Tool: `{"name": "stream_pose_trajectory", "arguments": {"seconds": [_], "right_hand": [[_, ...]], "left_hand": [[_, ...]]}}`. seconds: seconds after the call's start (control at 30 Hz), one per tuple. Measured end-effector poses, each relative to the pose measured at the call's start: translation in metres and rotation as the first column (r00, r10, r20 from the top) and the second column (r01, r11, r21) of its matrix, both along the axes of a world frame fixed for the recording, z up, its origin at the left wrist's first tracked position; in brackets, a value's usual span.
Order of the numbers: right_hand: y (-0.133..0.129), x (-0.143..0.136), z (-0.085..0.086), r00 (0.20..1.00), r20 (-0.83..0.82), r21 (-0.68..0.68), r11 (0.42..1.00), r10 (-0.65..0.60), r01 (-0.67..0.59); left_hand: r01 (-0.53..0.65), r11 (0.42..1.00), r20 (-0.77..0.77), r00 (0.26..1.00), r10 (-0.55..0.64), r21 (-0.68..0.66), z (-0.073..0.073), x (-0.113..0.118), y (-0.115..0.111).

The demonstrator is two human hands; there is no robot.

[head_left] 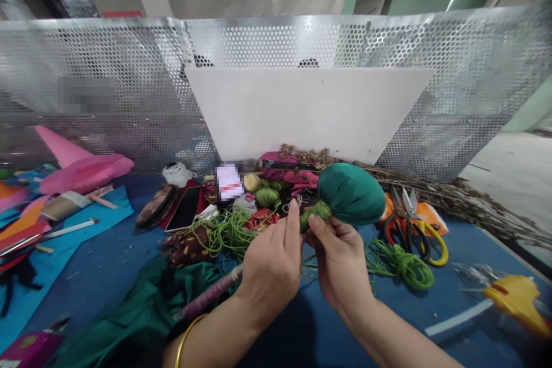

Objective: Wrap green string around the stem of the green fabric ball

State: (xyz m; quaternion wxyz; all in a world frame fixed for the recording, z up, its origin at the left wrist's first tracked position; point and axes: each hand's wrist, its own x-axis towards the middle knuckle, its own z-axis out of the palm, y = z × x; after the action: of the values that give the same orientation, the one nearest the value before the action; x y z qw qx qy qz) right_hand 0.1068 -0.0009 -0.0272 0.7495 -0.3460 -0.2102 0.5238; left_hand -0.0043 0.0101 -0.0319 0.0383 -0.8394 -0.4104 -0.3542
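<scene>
A round head of dark green cloth (351,194) is gathered at its neck, where olive-green cord (319,211) is wound around it. My right hand (340,253) pinches this cord-wrapped neck just below the ball, thumb on top. My left hand (273,253) is closed at the lower end of the neck, its index finger pointing up along it. A stick wrapped in purplish ribbon (207,296) runs out behind my left hand to the lower left. Whether it joins the green-headed piece is hidden by that hand. Loose dark green cloth (129,305) lies below the stick.
Tangled green cord (228,233) lies left of my hands, another bundle (405,264) right. Scissors (411,224) and a yellow glue gun (513,299) lie right. A black phone (185,209) and pink felt (86,169) are left. A white board (310,112) leans behind, against perforated metal.
</scene>
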Motion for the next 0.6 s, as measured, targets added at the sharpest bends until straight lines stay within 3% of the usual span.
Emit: {"name": "stream_pose_trajectory", "arguments": {"seconds": [0.17, 0.27, 0.47, 0.6], "right_hand": [[0.0, 0.004, 0.001, 1.0, 0.012, 0.019, 1.0, -0.012, 0.012], [0.0, 0.005, 0.003, 1.0, 0.011, 0.018, 1.0, -0.01, 0.01], [0.002, 0.004, 0.005, 0.999, 0.027, 0.005, 1.0, -0.017, 0.017], [0.002, 0.004, 0.003, 0.999, 0.03, 0.006, 1.0, -0.026, 0.026]], "left_hand": [[0.022, 0.981, 0.071, 0.997, -0.008, -0.194, 0.009, -0.001, 0.001], [0.07, 0.929, 0.066, 0.997, -0.049, -0.364, 0.02, -0.005, 0.005], [0.261, 0.734, 0.249, 0.96, -0.128, -0.627, 0.039, -0.012, 0.011], [0.357, 0.573, 0.396, 0.916, -0.061, -0.738, 0.046, -0.014, 0.014]]}}
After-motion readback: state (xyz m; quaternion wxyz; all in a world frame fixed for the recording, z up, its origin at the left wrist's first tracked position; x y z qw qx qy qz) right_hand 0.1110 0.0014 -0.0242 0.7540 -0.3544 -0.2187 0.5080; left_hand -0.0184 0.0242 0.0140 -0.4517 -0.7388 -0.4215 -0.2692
